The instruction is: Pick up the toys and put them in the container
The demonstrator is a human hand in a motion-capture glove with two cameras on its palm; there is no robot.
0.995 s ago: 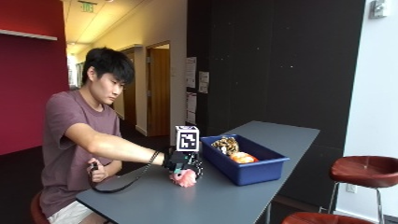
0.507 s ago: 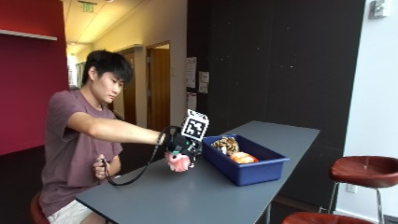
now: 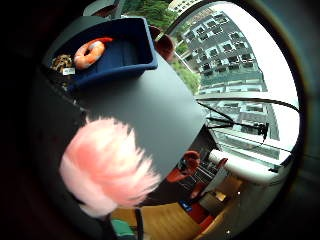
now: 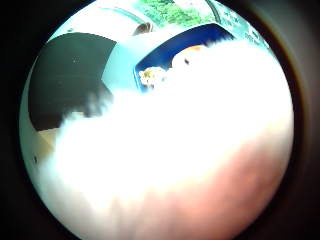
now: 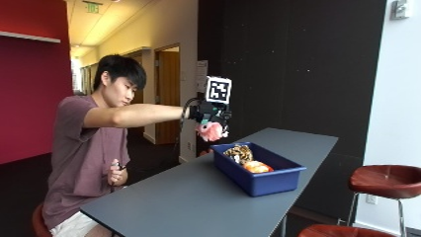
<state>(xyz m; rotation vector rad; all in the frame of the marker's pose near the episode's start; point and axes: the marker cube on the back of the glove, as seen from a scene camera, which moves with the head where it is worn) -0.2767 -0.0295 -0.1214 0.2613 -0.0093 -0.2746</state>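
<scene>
Your long grey worktop [image 5: 197,197] fills the lower middle of the outside view, running from the bottom edge up toward the right. On it, right of the middle of the frame, sits the blue container [image 5: 260,170]. You sit at the left side and reach your arm out high across the frame. Your right hand [image 5: 209,117] is up in the middle of the frame, above the near end of the container and well clear of the worktop. Your grip is curled round the pink fluffy toy [image 5: 212,131], which pokes out under the glove. In the little finger side palm view the same pink fluff sits at the lower left, very close to your palm, with the container at the upper left. In the thumb side palm view the fluff covers most of the picture, so you cannot see much else there. Two toys are in the container already: an orange ring toy [image 3: 89,53] and a brown spotted toy [image 3: 62,63] beside it. So I think you are most of the way there. The pink one is not in yet. You need to bring it over the container and let go. I see no other toys lying on the worktop.
</scene>
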